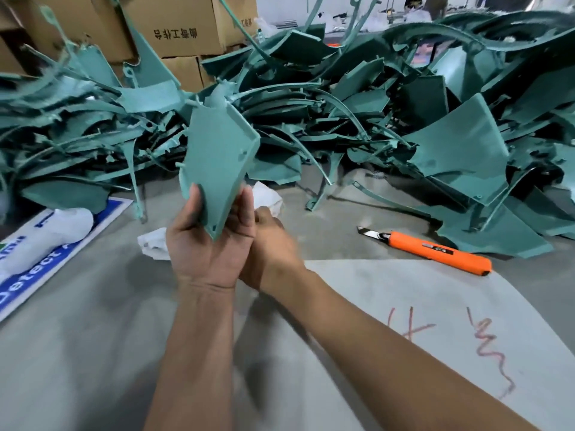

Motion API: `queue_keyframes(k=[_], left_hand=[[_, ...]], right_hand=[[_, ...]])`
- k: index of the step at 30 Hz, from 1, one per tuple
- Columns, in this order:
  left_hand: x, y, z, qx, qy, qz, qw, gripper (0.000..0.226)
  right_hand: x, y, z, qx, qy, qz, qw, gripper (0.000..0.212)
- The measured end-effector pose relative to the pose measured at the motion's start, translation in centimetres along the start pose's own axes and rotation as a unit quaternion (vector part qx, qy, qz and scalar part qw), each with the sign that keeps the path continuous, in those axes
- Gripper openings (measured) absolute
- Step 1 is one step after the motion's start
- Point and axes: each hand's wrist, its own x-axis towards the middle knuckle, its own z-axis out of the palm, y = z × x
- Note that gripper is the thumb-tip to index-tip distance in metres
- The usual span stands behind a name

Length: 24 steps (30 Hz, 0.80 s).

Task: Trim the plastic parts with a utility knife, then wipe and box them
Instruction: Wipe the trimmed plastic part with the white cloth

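So the left hand [208, 244] holds a flat teal plastic panel [217, 163] upright over the grey table [93, 337], thumb and fingers pinching its lower end. The right hand [270, 241] sits behind it, grip unclear. The orange utility knife [435, 248] lies off right, blade out.

Sitting stacked at the back left: brown cardboard boxes [174, 29] with dark printed letters. Lying flat at the left edge: a blue and white sign [46, 259]. Lying at the front right: a pale sheet [404, 306] with red scribbles.
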Motion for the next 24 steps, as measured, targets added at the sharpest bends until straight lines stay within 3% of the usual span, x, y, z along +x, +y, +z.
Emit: queue_keyframes(k=[2,5,7,9,11,14,20,22,24], left_hand=[[-0.1,0.2,0.0,-0.012,-0.005,-0.006,1.000,0.021],[0.0,0.3,-0.3,-0.010,-0.007,-0.033,0.999,0.026],[0.2,0.2,-0.4,-0.007,-0.017,-0.044,0.999,0.046],[0.4,-0.2,-0.5,0.023,-0.016,-0.051,0.998,0.061],[0.4,-1.5,-0.4,0.075,-0.019,-0.062,0.995,0.060],[0.2,-5.2,0.4,0.156,-0.012,-0.073,0.985,0.050],[0.2,-10.0,0.7,0.261,0.109,-0.002,0.959,0.035],[-0.1,-10.7,0.4,0.271,0.146,-0.025,0.951,0.031],[-0.4,-11.3,0.4,0.244,0.168,-0.073,0.952,0.034]], right_hand=[[0.8,-0.4,1.2,-0.030,-0.018,0.019,0.999,0.049],[1.1,-0.3,0.6,0.026,0.062,0.015,0.998,0.010],[0.9,0.8,-0.8,0.079,0.126,0.047,0.988,0.029],[-0.3,2.6,-2.8,0.251,0.189,0.087,0.945,0.026],[-2.2,5.2,-4.9,0.374,0.228,0.097,0.894,0.018],[-4.4,10.0,-8.4,0.386,0.285,0.147,0.865,0.026],[-7.5,13.9,-10.8,0.359,0.312,0.152,0.866,0.048],[-8.1,13.4,-10.5,0.421,0.303,0.153,0.841,0.042],[-8.2,12.8,-10.4,0.518,0.291,0.152,0.790,0.035]])
